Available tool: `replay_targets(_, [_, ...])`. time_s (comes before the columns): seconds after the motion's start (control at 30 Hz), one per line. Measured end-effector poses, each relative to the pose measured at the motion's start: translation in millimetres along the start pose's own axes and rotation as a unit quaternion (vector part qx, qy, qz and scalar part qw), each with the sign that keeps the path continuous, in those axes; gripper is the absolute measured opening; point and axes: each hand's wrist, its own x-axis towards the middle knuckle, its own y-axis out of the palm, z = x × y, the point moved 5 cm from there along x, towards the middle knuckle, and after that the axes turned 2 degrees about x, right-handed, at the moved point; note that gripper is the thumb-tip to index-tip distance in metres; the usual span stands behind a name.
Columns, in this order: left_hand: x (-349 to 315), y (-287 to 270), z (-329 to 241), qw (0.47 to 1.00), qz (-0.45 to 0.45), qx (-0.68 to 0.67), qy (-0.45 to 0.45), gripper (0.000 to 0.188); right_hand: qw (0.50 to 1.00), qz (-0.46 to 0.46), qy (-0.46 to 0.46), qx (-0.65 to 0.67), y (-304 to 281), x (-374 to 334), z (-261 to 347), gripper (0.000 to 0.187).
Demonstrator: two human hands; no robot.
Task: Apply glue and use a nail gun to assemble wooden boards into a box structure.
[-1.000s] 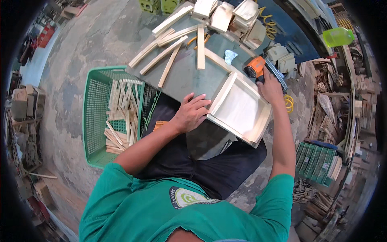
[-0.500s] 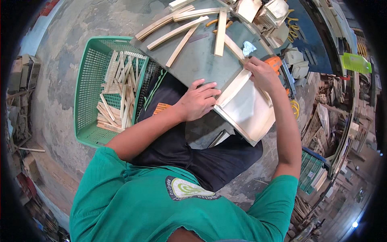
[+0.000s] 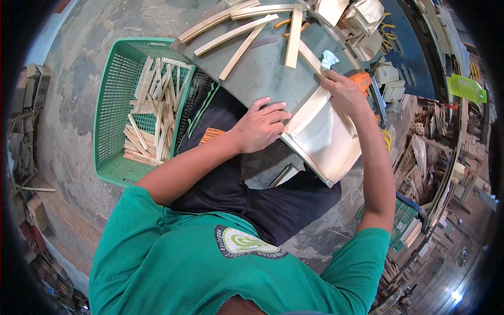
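Observation:
A shallow wooden frame (image 3: 308,108) with a pale panel (image 3: 325,142) lies at the near right edge of the grey tabletop (image 3: 262,79), overhanging toward my lap. My right hand (image 3: 344,92) is closed on the far end of the frame's upper strip, with its fingertips partly hidden. At the strip's near end is my left hand (image 3: 261,126), fingers stretched out, thumb side up, resting against the corner. Close to my right hand are a crumpled pale blue scrap (image 3: 329,59) and an orange tool (image 3: 360,81), partly covered by the hand.
Several loose wood strips (image 3: 240,51) lie across the far tabletop, near orange-handled pliers (image 3: 305,25). To the left stands a green basket (image 3: 107,110) holding wood sticks (image 3: 167,121). Stacked wood pieces (image 3: 362,26) and a yellow coiled hose (image 3: 388,34) are at the far right.
The whole view has shifted slightly. Both hands keep nearly the same places on the frame, and no piece has visibly been picked up or let go.

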Motion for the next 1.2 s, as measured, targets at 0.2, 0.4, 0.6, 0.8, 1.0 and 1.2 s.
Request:
replay_targets(0.2, [-2,1,1,1.000,0.002,0.001,-0.003,0.020,1.000,0.008,-0.003,0.009,-3,3,3,0.030])
replay_targets(0.4, [0,-3,0,1.000,0.020,-0.011,-0.008,0.014,0.999,0.023,0.037,0.030,-4,2,4,0.042])
replay_targets(0.6, [-2,-3,-1,1.000,0.016,-0.003,-0.011,0.013,0.968,-0.163,0.121,0.148,-17,-33,20,0.045])
replay_targets(0.8, [2,-6,-2,1.000,0.016,0.001,-0.011,0.010,0.716,-0.216,0.305,0.589,69,-99,80,0.031])
replay_targets(1.0, [3,-5,-3,1.000,0.010,-0.001,-0.012,0.013,0.711,-0.215,0.316,0.591,73,-92,137,0.045])
replay_targets(1.2, [0,-3,2,1.000,0.015,0.006,-0.012,0.016,0.700,-0.219,0.331,0.594,68,-90,142,0.043])
